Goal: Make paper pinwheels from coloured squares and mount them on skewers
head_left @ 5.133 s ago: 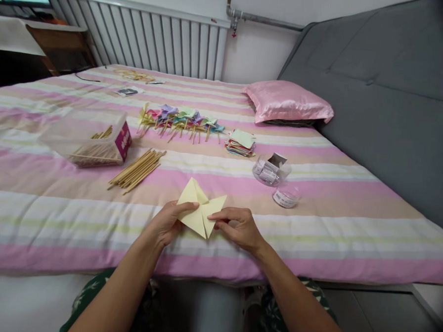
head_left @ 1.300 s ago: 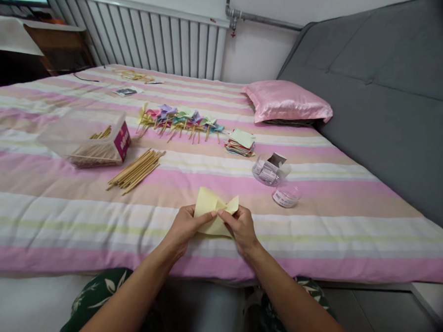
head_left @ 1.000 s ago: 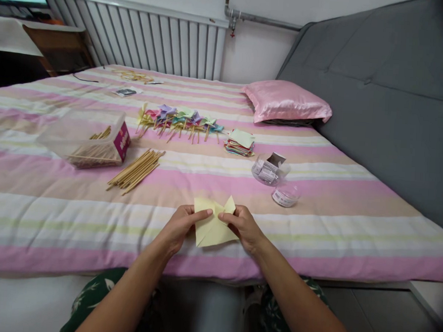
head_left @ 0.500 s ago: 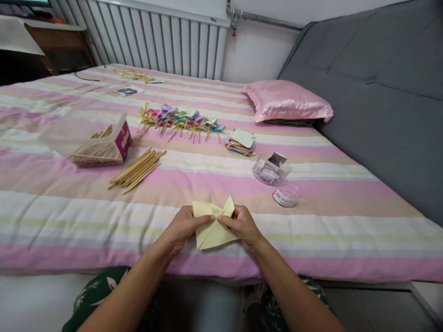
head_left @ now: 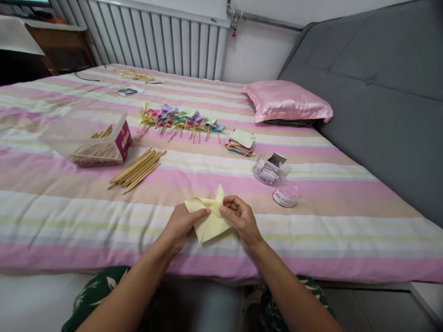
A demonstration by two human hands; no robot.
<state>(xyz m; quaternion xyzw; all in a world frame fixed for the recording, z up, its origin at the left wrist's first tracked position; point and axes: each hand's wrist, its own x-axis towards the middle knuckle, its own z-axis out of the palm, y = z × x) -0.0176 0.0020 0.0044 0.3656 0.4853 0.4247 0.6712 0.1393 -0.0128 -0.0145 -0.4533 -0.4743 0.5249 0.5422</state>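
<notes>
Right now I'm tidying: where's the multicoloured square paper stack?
In the head view, the stack sits right of centre, between colourful paper pinwheels and a clear plastic tub.

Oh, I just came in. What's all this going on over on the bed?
A person at the edge of the striped bed holds a cut and partly folded piece of yellow paper in both hands, the left hand on one side and the right hand on the other. Ahead lie a row of colourful paper pinwheels on sticks and a stack of paper squares. Loose sticks lie to the left, beside a clear box holding more.
</notes>
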